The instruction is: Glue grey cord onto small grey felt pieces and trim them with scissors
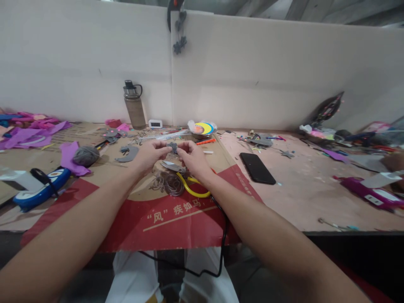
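Observation:
Between my two hands, just above the cardboard sheet (pixel 120 225), is a small grey flower-shaped piece (pixel 172 146). My left hand (pixel 150 155) pinches its left side with thumb and forefinger. From the other side, my right hand (pixel 194 159) grips it the same way. Below the hands lie scissors with yellow handles (pixel 193 192), their blades pointing up and left. A loose coil of grey-brown cord (pixel 172 184) rests beside the scissors. Left of my left hand is a grey cut-out piece (pixel 128 154).
A ball of grey yarn (pixel 86 155) and a blue tape-like tool (pixel 42 189) lie at left. A bottle (pixel 134 107) stands by the partition. To the right are a black phone (pixel 257 168), a grey star (pixel 287 153) and a purple tool (pixel 372 193). A black cable (pixel 223 240) hangs over the front edge.

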`<state>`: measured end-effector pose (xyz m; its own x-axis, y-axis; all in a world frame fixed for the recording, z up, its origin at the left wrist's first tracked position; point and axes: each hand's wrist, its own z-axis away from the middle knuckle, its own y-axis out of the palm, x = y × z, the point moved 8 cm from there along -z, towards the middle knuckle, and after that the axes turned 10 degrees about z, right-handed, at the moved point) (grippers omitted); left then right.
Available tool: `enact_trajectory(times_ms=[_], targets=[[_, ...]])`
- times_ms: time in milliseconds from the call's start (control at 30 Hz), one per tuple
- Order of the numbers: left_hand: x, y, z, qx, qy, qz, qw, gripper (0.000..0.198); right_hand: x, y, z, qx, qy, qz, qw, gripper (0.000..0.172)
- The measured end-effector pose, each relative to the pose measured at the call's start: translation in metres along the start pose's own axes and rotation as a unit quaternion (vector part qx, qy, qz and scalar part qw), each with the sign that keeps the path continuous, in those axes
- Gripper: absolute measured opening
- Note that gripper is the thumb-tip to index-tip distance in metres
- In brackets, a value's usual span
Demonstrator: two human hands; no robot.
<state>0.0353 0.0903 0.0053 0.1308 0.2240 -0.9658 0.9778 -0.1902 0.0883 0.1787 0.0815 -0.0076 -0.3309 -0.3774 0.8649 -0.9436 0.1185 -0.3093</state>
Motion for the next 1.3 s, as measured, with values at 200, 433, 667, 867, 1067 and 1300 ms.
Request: enact_trajectory(times_ms=[200,433,667,867,1067,1300], targets=[[0.001,0.002,0.001,0.015,-0.001,-0.034,0.999,0.022,0.021,-0.018,0.007,-0.088,-0.11,0.115,0.983,0.009],[0.003,0.005,0.001,0.021,-0.023,-0.026,0.999,0.026,0.039,-0.015,0.015,-0.085,-0.218,0.26,0.937,0.003],[0.009,0.007,0.001,0.034,-0.039,0.014,0.999,0.024,0.046,-0.012,0.018,-0.091,-0.248,0.345,0.901,0.008],[0.001,0.008,0.004,0.021,-0.018,-0.02,0.999,0.023,0.05,-0.009,0.021,-0.081,-0.251,0.376,0.888,0.011],[-0.004,0.006,0.005,-0.002,-0.004,0.008,1.0,0.02,0.051,-0.011,0.019,-0.072,-0.242,0.317,0.914,0.008],[-0.005,0.008,0.006,0.011,0.01,-0.028,1.0,0.024,0.051,-0.009,0.021,-0.079,-0.254,0.329,0.906,0.006]])
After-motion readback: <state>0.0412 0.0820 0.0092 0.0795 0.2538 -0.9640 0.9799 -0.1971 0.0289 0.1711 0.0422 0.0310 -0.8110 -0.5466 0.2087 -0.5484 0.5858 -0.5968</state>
